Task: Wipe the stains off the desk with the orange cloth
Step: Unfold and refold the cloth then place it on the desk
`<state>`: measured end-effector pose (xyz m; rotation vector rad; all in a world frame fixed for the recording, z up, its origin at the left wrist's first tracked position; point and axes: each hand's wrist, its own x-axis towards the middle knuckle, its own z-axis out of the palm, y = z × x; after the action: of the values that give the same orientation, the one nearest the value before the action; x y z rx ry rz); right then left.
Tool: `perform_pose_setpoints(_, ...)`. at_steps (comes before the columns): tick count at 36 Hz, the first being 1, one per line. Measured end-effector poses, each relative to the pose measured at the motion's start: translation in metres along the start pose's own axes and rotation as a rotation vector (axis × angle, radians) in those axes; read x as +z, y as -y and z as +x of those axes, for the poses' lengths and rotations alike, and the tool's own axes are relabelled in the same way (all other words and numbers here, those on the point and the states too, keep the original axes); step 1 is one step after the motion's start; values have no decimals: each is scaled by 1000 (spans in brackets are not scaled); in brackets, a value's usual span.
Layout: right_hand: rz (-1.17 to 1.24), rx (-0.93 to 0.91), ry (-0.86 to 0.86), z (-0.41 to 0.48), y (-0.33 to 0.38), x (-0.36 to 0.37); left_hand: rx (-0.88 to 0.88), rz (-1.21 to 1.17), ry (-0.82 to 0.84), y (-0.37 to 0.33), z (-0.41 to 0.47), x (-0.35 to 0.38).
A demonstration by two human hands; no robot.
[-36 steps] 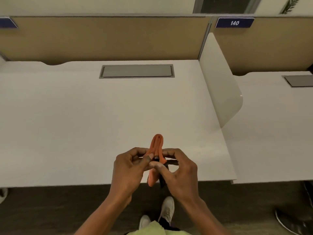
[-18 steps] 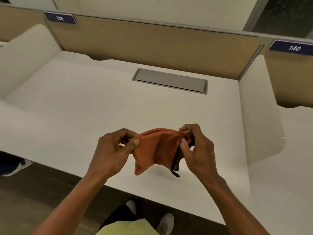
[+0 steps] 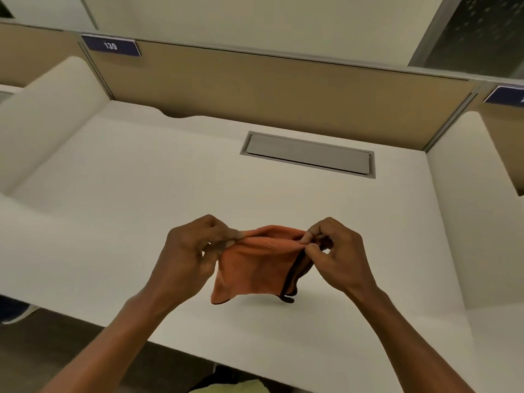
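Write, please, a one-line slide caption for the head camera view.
Both hands, left hand and right hand, hold a soft orange cloth spread above the plain white desk.

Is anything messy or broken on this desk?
Nothing stands out. The white desk looks bare and unbroken, with no stains I can make out. The left hand and right hand hold the orange cloth stretched above it, and the grey cable hatch sits shut.

Cloth (image 3: 255, 268) between both hands above desk (image 3: 113, 211) (hatch (image 3: 309, 154) behind)
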<state>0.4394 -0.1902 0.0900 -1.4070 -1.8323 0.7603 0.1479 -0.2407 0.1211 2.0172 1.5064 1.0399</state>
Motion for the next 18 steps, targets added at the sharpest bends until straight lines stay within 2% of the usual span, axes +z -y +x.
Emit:
perform_pose_setpoints(8, -33, 12, 38, 37, 23, 27, 253, 193, 313, 60, 39, -44)
perform_pose_setpoints(13, -46, -25, 63, 51, 34, 36, 255, 176, 379, 81, 52, -52)
perform_pose_setpoints(18, -93, -80, 93, 50, 42, 43, 172, 149, 423, 97, 57, -60)
